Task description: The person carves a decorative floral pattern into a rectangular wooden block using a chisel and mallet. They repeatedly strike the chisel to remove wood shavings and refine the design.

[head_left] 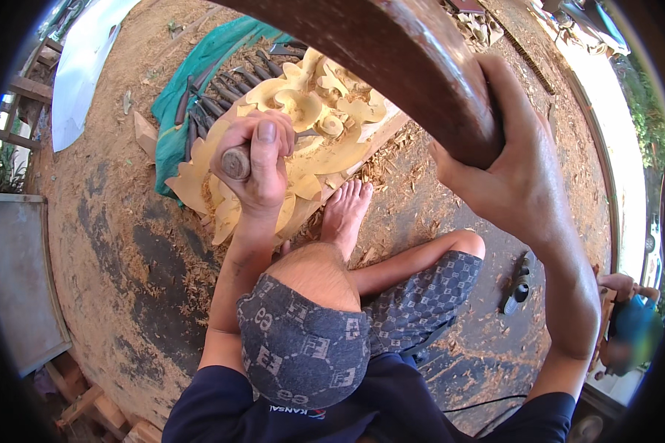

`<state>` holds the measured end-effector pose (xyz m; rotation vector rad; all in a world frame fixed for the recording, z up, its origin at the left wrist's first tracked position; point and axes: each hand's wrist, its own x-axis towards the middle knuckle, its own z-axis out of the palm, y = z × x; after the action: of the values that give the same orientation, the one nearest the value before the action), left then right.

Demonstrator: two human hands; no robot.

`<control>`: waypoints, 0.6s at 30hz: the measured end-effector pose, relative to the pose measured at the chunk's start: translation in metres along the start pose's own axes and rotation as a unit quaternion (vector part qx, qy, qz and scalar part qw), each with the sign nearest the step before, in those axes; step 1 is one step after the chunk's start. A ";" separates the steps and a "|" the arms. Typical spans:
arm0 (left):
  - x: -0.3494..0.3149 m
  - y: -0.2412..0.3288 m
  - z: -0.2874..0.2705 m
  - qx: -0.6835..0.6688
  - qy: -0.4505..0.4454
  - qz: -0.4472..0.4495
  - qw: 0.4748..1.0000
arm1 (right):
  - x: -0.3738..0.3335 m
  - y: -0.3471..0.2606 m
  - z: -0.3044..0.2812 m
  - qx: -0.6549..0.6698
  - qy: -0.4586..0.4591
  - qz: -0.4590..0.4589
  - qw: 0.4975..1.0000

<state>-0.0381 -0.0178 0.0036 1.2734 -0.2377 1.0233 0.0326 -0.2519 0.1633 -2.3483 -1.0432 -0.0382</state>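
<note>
My left hand is closed round the wooden handle of a carving chisel, whose butt end faces up toward me. Its thin metal blade comes out past my fingers and meets a pale yellow wood carving with leaf and scroll shapes. In my right hand, raised high on the right, is a thick brown wooden mallet. The mallet looms close to the view, apart from the chisel, and its far end runs out of the top edge. My bare foot rests by the carving's near edge.
Several dark-handled chisels lie beside the carving on a green cloth. Wood shavings and dust cover the floor. A small dark tool lies right of my knee. Another person is at the far right; a grey metal box stands left.
</note>
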 end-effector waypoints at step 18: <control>0.007 -0.024 -0.006 -0.079 -0.015 -0.025 0.996 | -0.004 0.012 -0.001 -0.020 0.062 -0.085 0.994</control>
<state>-0.0185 -0.0081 -0.0103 1.1458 -0.3025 0.9258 0.0384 -0.2616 0.1578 -2.2545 -1.1870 -0.2686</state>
